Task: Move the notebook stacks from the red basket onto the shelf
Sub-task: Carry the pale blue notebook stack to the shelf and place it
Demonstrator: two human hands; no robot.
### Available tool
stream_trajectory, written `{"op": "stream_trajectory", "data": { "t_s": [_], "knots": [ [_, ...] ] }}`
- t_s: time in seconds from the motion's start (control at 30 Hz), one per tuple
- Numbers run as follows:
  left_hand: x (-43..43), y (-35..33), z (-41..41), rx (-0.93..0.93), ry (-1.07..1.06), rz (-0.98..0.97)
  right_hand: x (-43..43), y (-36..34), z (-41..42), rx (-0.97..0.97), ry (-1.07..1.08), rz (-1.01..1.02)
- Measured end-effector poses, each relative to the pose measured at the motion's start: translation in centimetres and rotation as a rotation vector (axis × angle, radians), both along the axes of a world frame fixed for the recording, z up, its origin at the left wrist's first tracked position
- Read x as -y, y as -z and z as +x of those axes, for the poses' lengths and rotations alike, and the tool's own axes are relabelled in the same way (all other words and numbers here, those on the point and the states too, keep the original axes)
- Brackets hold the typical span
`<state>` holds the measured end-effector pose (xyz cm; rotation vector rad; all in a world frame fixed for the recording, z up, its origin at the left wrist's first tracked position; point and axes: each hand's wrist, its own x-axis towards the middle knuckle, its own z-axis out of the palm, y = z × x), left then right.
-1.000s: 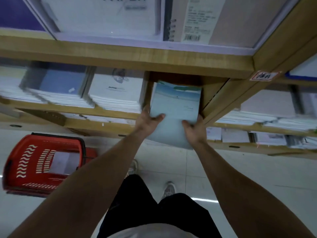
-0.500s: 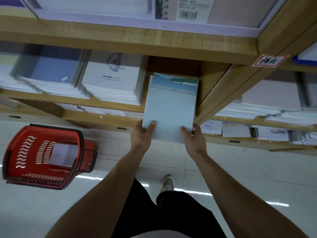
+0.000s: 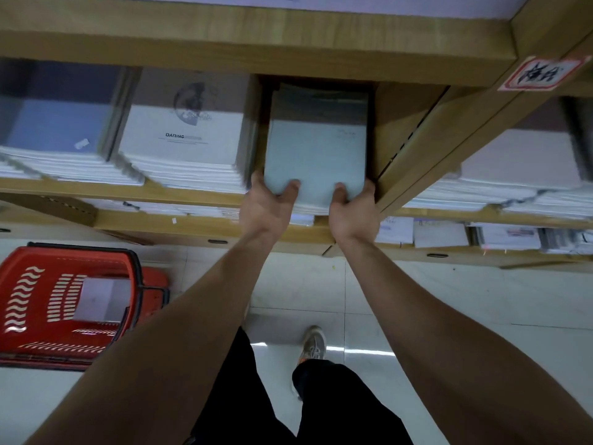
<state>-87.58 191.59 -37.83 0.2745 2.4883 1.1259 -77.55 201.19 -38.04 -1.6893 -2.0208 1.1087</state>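
A pale blue notebook stack (image 3: 316,149) lies in the wooden shelf (image 3: 199,195) slot, between a white stack and the upright divider. My left hand (image 3: 268,207) grips its near left corner, thumb on the cover. My right hand (image 3: 351,210) holds the near right corner the same way. Most of the stack sits under the upper shelf board, its far end in shadow. The red basket (image 3: 29,303) stands on the floor at the lower left, with a white sheet or notebook (image 3: 96,300) visible inside it.
A white "DARING" notebook stack (image 3: 183,146) and a blue-covered stack (image 3: 54,130) fill the slots to the left. More white stacks (image 3: 513,175) lie right of the slanted divider (image 3: 426,146). A lower shelf (image 3: 449,236) holds further notebooks. My legs and shoe (image 3: 314,343) stand on the tiled floor.
Both hands have pushed the pale blue stack forward, deeper into the shelf slot, so its far end is now under the upper board. The basket has not moved.
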Motion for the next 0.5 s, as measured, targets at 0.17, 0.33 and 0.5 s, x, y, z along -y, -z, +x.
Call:
{"op": "stream_trajectory", "data": {
  "t_s": [0.17,0.33,0.5],
  "knots": [
    [-2.2,0.8,-1.4,-0.029,0.015,-0.030,-1.9,0.3,-1.9,0.054,0.016,0.065],
    [-3.5,1.5,-2.1,-0.041,0.020,-0.038,-3.2,0.3,-3.1,0.023,0.030,0.059],
    [-3.0,1.5,-1.9,0.033,0.045,0.049,-2.2,0.2,-1.3,-0.140,0.031,-0.046]
  ]
}}
